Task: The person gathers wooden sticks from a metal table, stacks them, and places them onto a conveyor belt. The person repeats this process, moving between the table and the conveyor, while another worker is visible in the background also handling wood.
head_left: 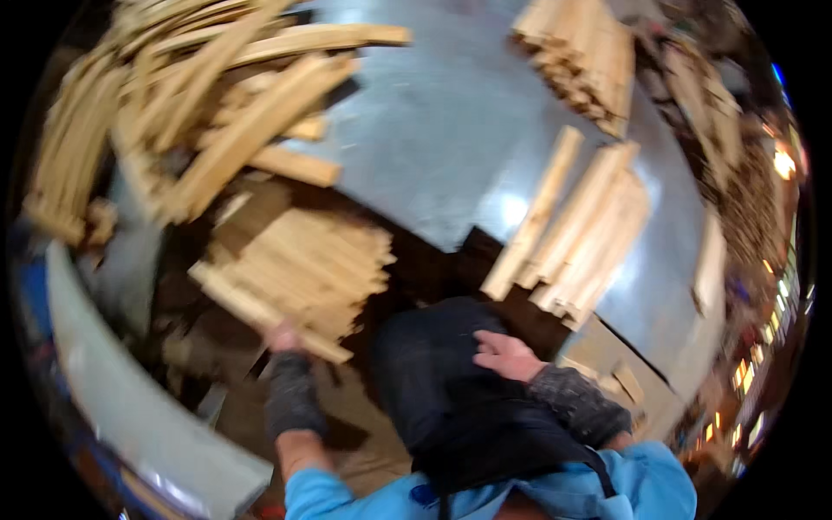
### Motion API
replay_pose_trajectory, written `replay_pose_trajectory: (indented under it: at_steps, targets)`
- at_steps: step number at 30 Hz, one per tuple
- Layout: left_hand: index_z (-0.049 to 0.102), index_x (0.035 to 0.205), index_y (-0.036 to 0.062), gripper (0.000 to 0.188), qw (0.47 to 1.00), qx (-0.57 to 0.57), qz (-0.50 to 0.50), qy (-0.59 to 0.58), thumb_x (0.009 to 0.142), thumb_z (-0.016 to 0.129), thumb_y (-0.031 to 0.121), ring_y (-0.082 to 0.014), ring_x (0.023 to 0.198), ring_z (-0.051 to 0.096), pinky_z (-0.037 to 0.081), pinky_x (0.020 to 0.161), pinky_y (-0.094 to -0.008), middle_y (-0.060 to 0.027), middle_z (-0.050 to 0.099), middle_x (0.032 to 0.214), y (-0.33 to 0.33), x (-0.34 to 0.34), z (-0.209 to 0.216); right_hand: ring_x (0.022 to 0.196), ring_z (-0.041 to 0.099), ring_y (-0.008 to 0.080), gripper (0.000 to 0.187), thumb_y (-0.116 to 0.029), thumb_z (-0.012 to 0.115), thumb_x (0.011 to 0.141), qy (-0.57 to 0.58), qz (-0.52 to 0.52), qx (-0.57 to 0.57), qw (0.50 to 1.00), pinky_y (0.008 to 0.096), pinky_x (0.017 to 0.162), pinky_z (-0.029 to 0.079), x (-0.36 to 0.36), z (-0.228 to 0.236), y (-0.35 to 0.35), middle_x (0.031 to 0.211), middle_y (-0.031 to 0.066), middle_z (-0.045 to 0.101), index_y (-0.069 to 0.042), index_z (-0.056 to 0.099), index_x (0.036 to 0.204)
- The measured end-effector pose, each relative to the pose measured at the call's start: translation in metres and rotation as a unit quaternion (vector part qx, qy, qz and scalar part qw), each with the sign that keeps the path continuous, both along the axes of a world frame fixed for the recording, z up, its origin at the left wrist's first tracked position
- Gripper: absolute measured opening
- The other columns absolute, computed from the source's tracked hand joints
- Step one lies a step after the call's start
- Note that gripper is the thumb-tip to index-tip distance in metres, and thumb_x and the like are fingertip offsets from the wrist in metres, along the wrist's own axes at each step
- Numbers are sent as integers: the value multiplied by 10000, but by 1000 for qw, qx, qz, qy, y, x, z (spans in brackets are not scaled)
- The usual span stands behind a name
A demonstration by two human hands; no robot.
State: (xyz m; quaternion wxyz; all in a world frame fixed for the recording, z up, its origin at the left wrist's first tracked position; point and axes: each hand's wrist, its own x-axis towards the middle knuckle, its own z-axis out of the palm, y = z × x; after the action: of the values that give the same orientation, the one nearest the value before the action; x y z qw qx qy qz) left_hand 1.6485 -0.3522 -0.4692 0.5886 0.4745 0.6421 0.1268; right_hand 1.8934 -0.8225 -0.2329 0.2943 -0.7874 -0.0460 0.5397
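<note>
Gripping a wood strip [260, 312] off the stack [303, 260] below the counter's [451, 130] near edge, your left hand [282, 336] fingers clench it; right hand [507, 354] rests released. Next: lift clear.

Metal table [451, 139]: loose heap of wooden slats [199, 95] at far left; stacked slats [581, 52] at far right; row of slats [576, 230] at near right edge. Slat stack [303, 269] below table's near-left edge, left hand [282, 334] on its nearest slat. Right hand [507, 354] before the row.
</note>
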Motion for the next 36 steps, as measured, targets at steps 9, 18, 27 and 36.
replay_pose_trajectory:
  at_steps: [9,18,27,36]
  targets:
    - [7,1747,150,1108,975,-149,-78,146,981,776,372,-411,1418,496,449,1142,-575,-210,363,1687,55,-14,-50,1158,691,364,650,-296,743,967,2,44,-39,998,419,1014,544,10,-21,-1,1228,167,739,-38,546,1530]
    - [352,1648,164,804,962,-264,1,76,1015,705,512,-381,1237,606,548,952,-542,-157,531,1529,29,-28,-58,1234,596,305,675,-342,745,1020,137,-504,144,840,486,1060,512,38,-61,22,1323,120,605,-25,467,1548]
    - [469,1519,20,508,976,-92,-130,-152,1046,649,69,-104,765,500,447,656,-262,-6,541,905,-64,55,94,760,636,133,225,-239,758,1005,105,-635,270,716,299,684,543,50,-71,61,926,10,665,-61,666,1107]
    - [582,1436,-26,478,869,-143,-453,-142,1022,712,175,-124,927,630,545,836,-298,-33,630,1100,-224,301,239,824,716,277,369,-337,750,933,-128,-470,123,865,389,767,565,-9,47,-2,894,159,725,-21,719,1120]
